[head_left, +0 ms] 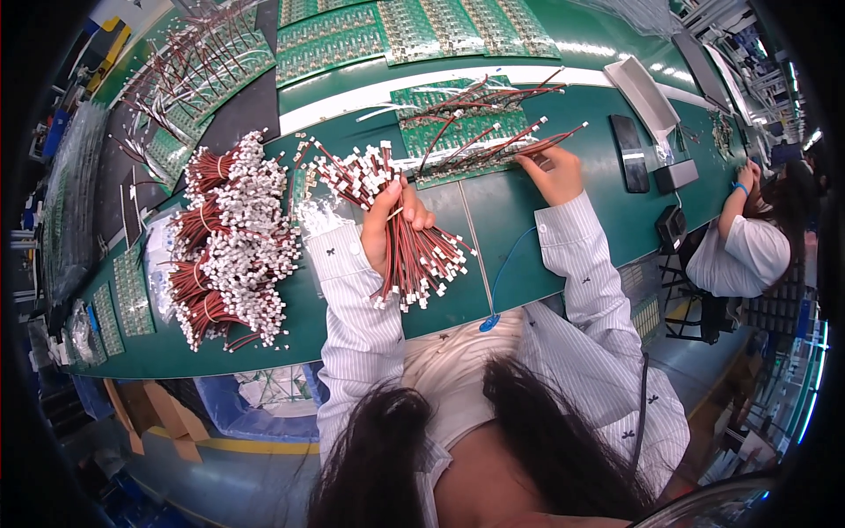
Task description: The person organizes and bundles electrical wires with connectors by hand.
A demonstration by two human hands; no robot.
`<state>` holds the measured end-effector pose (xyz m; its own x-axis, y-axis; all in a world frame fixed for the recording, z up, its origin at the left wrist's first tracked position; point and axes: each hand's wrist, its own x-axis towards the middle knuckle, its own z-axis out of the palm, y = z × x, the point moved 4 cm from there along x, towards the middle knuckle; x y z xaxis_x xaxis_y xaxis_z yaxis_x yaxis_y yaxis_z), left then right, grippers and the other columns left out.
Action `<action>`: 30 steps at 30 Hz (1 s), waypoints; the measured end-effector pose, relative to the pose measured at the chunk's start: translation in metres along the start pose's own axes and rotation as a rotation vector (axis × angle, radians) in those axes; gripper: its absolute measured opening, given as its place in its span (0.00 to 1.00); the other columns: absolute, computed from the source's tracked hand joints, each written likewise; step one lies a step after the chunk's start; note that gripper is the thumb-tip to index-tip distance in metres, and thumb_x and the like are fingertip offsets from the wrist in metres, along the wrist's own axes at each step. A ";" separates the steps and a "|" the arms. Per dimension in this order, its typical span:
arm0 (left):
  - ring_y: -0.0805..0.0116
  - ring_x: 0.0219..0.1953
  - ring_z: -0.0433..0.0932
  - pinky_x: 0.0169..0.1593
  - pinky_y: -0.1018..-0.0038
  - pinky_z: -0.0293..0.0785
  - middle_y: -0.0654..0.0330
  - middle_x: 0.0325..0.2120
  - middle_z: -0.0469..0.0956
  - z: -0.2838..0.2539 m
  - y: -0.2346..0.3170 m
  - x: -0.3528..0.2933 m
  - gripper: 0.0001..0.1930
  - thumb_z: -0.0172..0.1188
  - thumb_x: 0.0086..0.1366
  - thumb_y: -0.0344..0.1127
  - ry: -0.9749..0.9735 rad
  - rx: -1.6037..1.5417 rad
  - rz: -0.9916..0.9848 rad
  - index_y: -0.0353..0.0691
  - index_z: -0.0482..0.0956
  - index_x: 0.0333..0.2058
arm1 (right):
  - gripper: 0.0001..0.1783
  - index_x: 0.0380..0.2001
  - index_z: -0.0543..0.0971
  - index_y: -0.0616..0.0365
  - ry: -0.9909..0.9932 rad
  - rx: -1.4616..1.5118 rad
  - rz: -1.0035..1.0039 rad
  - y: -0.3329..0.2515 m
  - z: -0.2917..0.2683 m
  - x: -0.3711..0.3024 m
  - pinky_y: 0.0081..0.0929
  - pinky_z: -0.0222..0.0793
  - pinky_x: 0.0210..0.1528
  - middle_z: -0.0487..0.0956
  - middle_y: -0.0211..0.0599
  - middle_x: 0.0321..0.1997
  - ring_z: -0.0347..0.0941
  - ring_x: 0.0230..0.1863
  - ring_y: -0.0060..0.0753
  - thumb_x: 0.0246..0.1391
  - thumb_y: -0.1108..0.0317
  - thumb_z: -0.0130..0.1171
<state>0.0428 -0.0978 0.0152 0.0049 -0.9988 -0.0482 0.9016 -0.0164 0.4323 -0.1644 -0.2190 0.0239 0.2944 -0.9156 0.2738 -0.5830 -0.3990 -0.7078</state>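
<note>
My left hand [393, 220] is closed round a bundle of red-and-black wire cables [421, 268] with white connectors at both ends. The bundle hangs over the table's near side, left of a green circuit board panel [418, 136]. Across that panel lie several more wire cables [480, 136], some red and black, some white. At the panel's right edge, my right hand [556, 176] pinches a red-and-black wire cable [563, 135] between thumb and fingers. The exact grip point is partly covered by the fingertips.
Tied bundles of cables [207, 216] pile up at the left. Wired panels [172, 141] stand behind them; bare green panels [431, 31] lie at the back. A phone [629, 151], a white tray [642, 92] and a dark box [676, 176] are at the right. Another person [744, 251] sits farther right.
</note>
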 end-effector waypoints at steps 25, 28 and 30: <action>0.77 0.18 0.59 0.28 0.78 0.59 0.66 0.15 0.60 0.004 -0.001 -0.002 0.09 0.37 0.63 0.37 0.018 0.013 -0.021 0.40 0.63 0.35 | 0.06 0.21 0.73 0.61 0.082 -0.303 -0.256 -0.018 0.015 -0.007 0.32 0.66 0.30 0.73 0.39 0.23 0.70 0.29 0.40 0.33 0.74 0.57; 0.76 0.18 0.59 0.28 0.78 0.59 0.66 0.15 0.60 0.004 -0.002 -0.002 0.09 0.37 0.63 0.36 -0.006 0.014 -0.030 0.40 0.63 0.35 | 0.06 0.22 0.73 0.61 0.058 -0.287 -0.221 -0.013 0.017 -0.007 0.31 0.66 0.30 0.73 0.39 0.25 0.70 0.30 0.40 0.34 0.75 0.58; 0.76 0.18 0.60 0.29 0.78 0.59 0.66 0.14 0.60 0.004 -0.003 -0.001 0.08 0.37 0.63 0.36 -0.016 0.009 -0.037 0.40 0.62 0.35 | 0.08 0.23 0.73 0.61 0.082 -0.329 -0.316 -0.015 0.017 -0.010 0.31 0.67 0.31 0.73 0.40 0.28 0.69 0.32 0.40 0.34 0.75 0.58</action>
<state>0.0382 -0.0969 0.0175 -0.0355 -0.9981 -0.0504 0.8971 -0.0540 0.4386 -0.1459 -0.2036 0.0210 0.4433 -0.7423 0.5024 -0.6874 -0.6413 -0.3410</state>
